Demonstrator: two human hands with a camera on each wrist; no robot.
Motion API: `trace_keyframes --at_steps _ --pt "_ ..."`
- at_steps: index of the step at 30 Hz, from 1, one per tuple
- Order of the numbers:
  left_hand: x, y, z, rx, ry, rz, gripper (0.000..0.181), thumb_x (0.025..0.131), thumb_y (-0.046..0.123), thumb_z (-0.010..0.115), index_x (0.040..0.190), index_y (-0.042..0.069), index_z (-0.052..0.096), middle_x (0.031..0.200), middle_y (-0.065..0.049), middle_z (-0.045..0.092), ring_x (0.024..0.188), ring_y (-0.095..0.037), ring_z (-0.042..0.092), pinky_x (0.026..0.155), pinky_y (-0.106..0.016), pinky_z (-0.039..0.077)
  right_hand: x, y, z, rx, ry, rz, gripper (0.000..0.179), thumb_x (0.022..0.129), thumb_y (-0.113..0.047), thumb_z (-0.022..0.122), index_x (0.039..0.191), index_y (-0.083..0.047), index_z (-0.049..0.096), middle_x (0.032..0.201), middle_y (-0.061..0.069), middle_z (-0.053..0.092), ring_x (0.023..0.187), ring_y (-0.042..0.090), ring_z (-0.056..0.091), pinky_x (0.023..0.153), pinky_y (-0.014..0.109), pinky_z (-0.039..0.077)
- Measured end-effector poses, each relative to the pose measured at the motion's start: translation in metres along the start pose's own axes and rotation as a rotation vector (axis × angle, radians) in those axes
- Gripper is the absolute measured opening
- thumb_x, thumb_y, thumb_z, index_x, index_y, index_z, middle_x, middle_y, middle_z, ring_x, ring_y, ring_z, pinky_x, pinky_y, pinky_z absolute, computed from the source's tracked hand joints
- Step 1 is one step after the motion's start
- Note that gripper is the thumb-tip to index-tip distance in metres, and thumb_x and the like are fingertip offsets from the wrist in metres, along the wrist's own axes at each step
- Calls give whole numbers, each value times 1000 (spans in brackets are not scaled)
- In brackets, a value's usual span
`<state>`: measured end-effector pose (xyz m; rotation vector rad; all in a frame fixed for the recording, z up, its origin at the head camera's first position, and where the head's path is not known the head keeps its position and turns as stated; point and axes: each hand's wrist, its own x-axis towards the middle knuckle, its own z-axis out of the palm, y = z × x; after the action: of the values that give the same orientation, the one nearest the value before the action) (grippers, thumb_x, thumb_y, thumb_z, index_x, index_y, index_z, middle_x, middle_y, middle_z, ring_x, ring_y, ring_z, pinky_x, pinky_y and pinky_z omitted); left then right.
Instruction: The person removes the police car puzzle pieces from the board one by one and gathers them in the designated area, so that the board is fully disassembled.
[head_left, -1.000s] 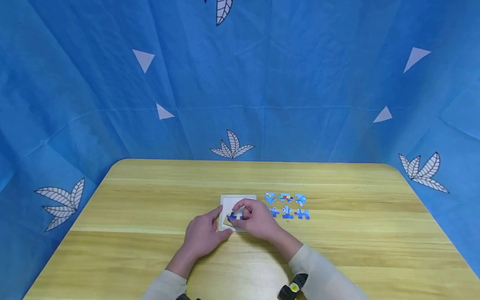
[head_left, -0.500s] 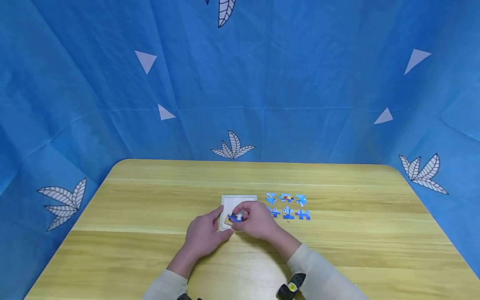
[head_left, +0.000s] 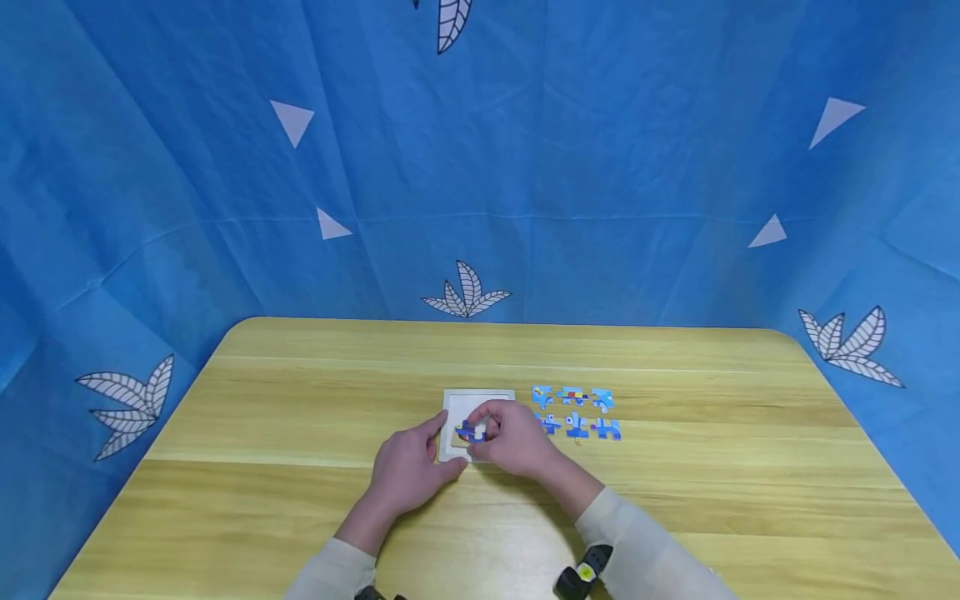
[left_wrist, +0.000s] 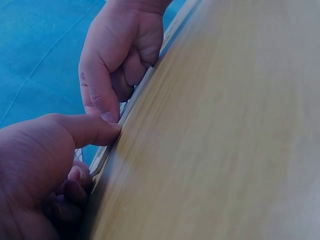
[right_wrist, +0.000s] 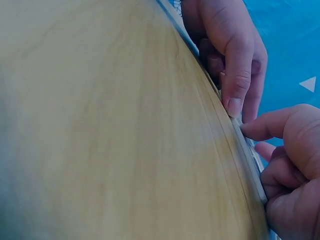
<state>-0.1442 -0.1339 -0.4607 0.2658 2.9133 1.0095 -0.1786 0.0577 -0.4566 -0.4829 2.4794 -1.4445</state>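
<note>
Near the middle of the table lies a square, pale puzzle tray (head_left: 480,392) with a raised rim. My left hand (head_left: 408,469) holds its left side, thumb at the front edge and index finger along the left rim. Over the tray's lower left part, my right hand (head_left: 517,437) pinches a dark blue jigsaw piece (head_left: 471,432) between thumb and fingers. A yellowish patch shows beside that piece, partly hidden. In the left wrist view the left thumb (left_wrist: 97,129) presses the tray edge. The right wrist view has the right hand (right_wrist: 295,165) close to the left; the piece is hidden there.
Right of the tray, several loose blue jigsaw pieces lie in two rows, among them a piece with red and yellow (head_left: 573,396) and a corner piece (head_left: 602,399). The wooden table (head_left: 315,383) ends at a blue patterned curtain (head_left: 615,167).
The blue jigsaw piece has shifted and turned slightly in the right fingers, staying over the tray's lower left part. My left hand keeps its hold on the tray.
</note>
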Motion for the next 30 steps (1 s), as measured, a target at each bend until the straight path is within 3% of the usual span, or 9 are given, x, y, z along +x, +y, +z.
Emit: trace_keyframes --at_steps 9,18,23,30 --pt "0 -1 1 8 -5 -6 75 80 42 80 141 5 57 53 7 40 46 -8 29 47 -28 22 0 0 0 1 -7 0 21 81 -3 77 101 -1 72 55 -5 41 47 7 35 47 23 29" --pt "1 -1 1 8 -13 -11 76 80 43 80 142 5 57 52 8 38 45 -8 27 46 -28 22 -5 7 -2 119 41 -38 20 84 -8 80 103 -5 73 56 -6 33 51 8 32 50 23 29" --pt "1 0 1 6 -12 -11 76 80 42 81 142 5 57 53 7 39 45 -8 28 46 -28 22 -14 11 -6 167 64 -54 21 84 -6 81 103 -5 72 57 -5 30 52 10 30 53 24 32" --pt "2 0 2 -6 -8 -27 76 79 41 82 141 5 57 55 7 40 47 -9 30 47 -28 23 -34 15 -20 147 81 -30 22 84 -4 79 104 -9 72 57 -6 30 53 10 31 56 24 33"
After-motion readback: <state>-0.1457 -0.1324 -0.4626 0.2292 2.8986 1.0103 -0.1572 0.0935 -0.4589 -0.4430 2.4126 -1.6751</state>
